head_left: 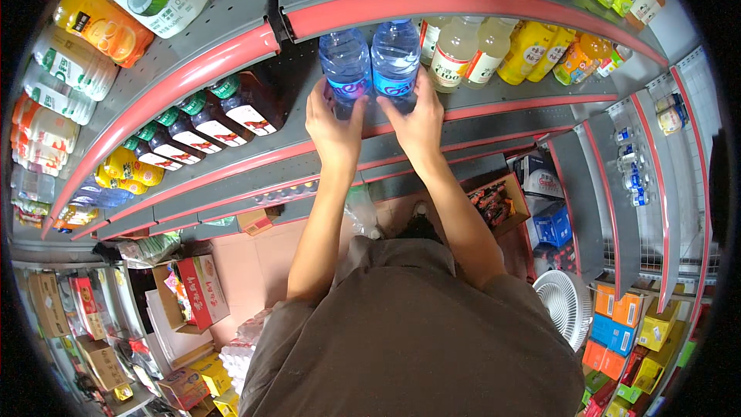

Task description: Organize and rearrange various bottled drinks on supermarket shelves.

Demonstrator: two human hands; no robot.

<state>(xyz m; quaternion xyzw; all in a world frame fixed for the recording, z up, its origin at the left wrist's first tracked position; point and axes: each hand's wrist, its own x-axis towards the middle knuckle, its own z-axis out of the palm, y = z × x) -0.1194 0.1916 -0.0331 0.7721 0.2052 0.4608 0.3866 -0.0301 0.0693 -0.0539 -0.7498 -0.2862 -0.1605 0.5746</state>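
Two clear blue water bottles stand side by side on the grey shelf [301, 81], under the red-edged shelf above. My left hand [335, 122] is wrapped round the lower part of the left water bottle [345, 58], which has a pink and purple label. My right hand [417, 117] grips the right water bottle [395, 54], which has a blue label. Both thumbs point inward across the bottle fronts. Just right of my right hand stand pale, cloudy drink bottles [455, 50] with white labels. The bottles' caps are partly hidden by the upper shelf edge.
Dark bottles with green caps [220, 120] line the shelf to the left. Yellow bottles [532, 50] stand further right. The red shelf edge [463, 1] runs close above my hands. Below are an open carton [494, 205], a red box [202, 292] and a white fan [562, 309].
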